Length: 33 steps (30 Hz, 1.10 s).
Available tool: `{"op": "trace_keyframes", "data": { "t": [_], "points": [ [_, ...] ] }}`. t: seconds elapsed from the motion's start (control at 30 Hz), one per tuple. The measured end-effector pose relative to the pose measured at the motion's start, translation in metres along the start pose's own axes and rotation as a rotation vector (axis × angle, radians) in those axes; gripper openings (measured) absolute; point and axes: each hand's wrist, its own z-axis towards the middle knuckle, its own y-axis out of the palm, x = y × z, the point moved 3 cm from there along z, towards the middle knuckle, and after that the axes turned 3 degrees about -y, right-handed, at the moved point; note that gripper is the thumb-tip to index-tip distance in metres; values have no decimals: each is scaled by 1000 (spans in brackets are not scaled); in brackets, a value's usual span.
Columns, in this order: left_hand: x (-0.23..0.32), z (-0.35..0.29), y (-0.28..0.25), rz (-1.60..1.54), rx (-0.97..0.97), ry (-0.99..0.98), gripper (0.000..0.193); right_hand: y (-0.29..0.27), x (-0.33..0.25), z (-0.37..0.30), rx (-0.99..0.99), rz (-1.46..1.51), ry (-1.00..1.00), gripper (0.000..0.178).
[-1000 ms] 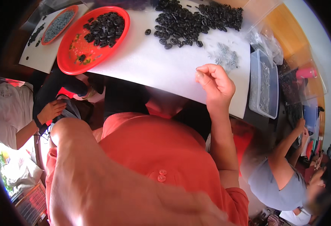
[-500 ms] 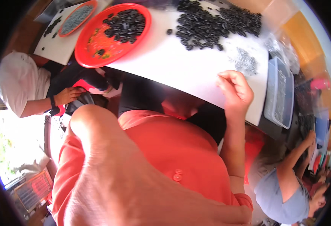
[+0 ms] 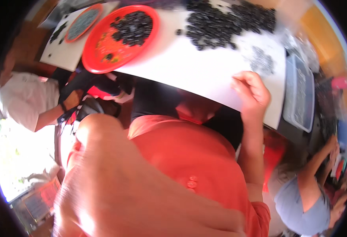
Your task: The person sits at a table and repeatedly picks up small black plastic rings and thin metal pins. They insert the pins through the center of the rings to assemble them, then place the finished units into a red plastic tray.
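Observation:
My right hand (image 3: 256, 94) is held over the near right part of the white table (image 3: 189, 65). Its thumb and fingertips are pinched together; what they hold, if anything, is too small to make out. Just beyond it lies a loose heap of small grey metal pieces (image 3: 262, 62). Farther back spreads a large pile of black oval pieces (image 3: 211, 29). My left hand (image 3: 142, 189) is raised very close to the camera, big and blurred across the lower part of the picture. Its fingers are smeared and partly cut off by the lower edge.
A round red tray (image 3: 96, 65) holds more black pieces at the table's left. Behind it is a smaller orange tray (image 3: 71, 38) of grey pieces. A clear plastic box (image 3: 300, 94) stands right of the table. People sit at left (image 3: 29, 98) and right (image 3: 304, 203).
The whole scene has shifted slightly rightward in the picture. My left hand has moved a little lower, near the camera. My right hand keeps its pinch near the grey pieces.

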Motion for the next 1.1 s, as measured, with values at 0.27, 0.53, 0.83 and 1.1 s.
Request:
{"op": "trace_keyframes", "data": {
  "t": [0.27,0.53,0.83,1.1],
  "points": [
    [-5,5,-12,47,19,-37,46,0,1,1,0,-10,6,8],
    [-14,25,-11,81,16,-96,43,3,-7,-2,-23,64,3,6],
    [-3,-6,-82,388,391,-331,39,-9,-3,-5,104,199,70,8],
    [-26,-61,-189,1630,688,-668,12,-6,-6,-2,127,132,35,5]
  ]
}}
